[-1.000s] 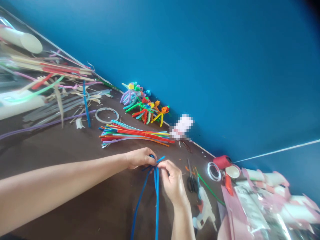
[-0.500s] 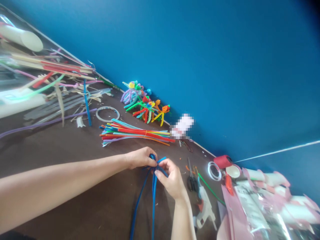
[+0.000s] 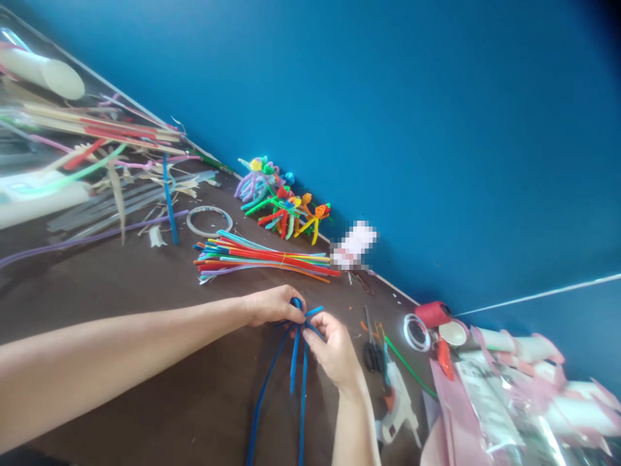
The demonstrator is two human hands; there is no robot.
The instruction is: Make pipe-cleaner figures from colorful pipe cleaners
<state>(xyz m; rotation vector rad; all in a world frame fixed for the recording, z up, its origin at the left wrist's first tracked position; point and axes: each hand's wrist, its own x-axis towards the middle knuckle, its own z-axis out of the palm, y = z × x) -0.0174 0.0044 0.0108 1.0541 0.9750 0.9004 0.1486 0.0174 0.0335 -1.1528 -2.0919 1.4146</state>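
Blue pipe cleaners (image 3: 303,401) cross and loop together between my two hands, with long ends hanging down over the dark table. My left hand (image 3: 277,305) is closed, pinching them at the top beside a small blue loop. Close against it on the right, my right hand (image 3: 332,343) grips the same bunch between thumb and fingers, and a short blue end sticks up past its fingertips. Just beyond my hands lies a bundle of many-coloured pipe cleaners (image 3: 266,259), tied round its middle. How the blue strands join is partly hidden by my fingers.
Small pipe-cleaner figures (image 3: 286,204) lie along the blue wall (image 3: 388,129). Right of my hands are scissors (image 3: 372,349), a white glue gun (image 3: 400,408) and a tape roll (image 3: 416,332). Pink wrapping (image 3: 451,414) fills the far right. Scraps and a clear ring (image 3: 209,221) lie left.
The hanging blue strands have shifted: a shorter end now hangs apart from the long one beside it. My right hand has moved very slightly; my left hand stays in place.
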